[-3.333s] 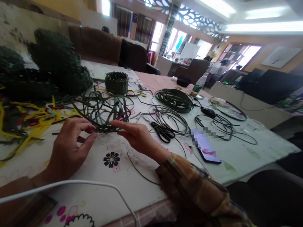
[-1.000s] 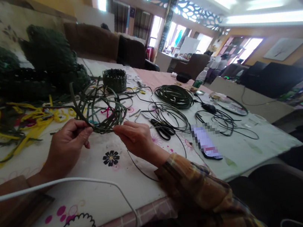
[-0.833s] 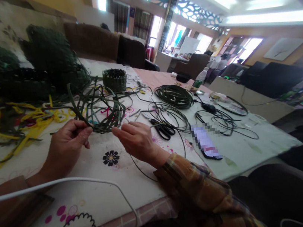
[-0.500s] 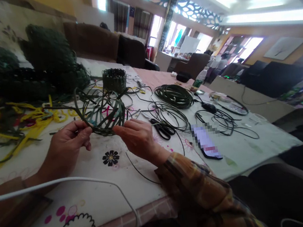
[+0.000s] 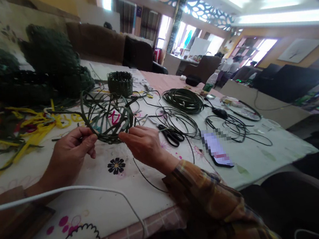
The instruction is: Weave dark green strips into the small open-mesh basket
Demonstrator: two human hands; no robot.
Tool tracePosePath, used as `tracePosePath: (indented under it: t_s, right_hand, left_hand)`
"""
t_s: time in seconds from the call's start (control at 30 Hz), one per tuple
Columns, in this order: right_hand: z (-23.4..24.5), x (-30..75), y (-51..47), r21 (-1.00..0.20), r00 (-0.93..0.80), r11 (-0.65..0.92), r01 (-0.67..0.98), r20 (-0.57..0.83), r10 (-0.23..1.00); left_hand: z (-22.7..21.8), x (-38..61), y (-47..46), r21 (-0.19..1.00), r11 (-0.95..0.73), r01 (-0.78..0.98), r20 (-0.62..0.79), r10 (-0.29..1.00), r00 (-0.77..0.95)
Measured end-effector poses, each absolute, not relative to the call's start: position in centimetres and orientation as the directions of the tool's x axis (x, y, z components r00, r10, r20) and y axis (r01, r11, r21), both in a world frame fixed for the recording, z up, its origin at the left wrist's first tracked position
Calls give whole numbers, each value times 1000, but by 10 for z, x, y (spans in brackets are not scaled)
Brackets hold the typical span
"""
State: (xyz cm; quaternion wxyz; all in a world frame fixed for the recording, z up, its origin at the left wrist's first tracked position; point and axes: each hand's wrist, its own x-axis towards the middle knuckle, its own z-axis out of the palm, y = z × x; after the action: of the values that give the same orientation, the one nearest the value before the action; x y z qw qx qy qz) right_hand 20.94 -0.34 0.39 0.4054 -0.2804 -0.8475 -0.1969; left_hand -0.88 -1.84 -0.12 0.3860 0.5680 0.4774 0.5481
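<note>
Between my hands is a partly woven basket [image 5: 110, 137] of dark green strips, its loose strips curving up and away from me. My left hand [image 5: 76, 149] pinches the left end of its near edge between thumb and fingers. Closed on the right side of the same edge is my right hand [image 5: 143, 143], its fingertips partly hidden. A thin green strand trails down over the tabletop below my right hand. Just right of that hand lie black-handled scissors [image 5: 172, 135]. Behind the piece stands a small round woven basket [image 5: 120, 84].
Yellow strips [image 5: 35, 131] and large dark green woven pieces [image 5: 49, 55] crowd the left. Coiled green cord [image 5: 183, 101], loose loops, and a phone [image 5: 217, 149] lie to the right. A white cable [image 5: 97, 186] crosses in front of me. People sit far back.
The loose strips of the woven piece have shifted slightly. Both hands keep nearly the same place and grip.
</note>
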Motion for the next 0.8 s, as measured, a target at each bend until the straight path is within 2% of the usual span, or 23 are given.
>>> tracePosePath:
  t_s: [0.17, 0.4, 0.5, 0.8]
  right_hand:
    - [1, 209, -3, 69, -492, 779, 623, 809, 322]
    - [-5, 206, -3, -61, -472, 770, 635, 758, 449]
    - [-6, 206, -3, -65, -486, 755, 653, 728, 484]
    - [-6, 207, -3, -54, -486, 746, 663, 727, 485]
  left_hand:
    - [0, -9, -21, 952, -237, 195, 253, 965, -61]
    - [-4, -12, -20, 922, -279, 269, 301, 953, -44]
    - [-5, -12, -20, 906, -300, 300, 326, 944, -42]
    - [-1, -9, -22, 899, -295, 324, 327, 944, -47]
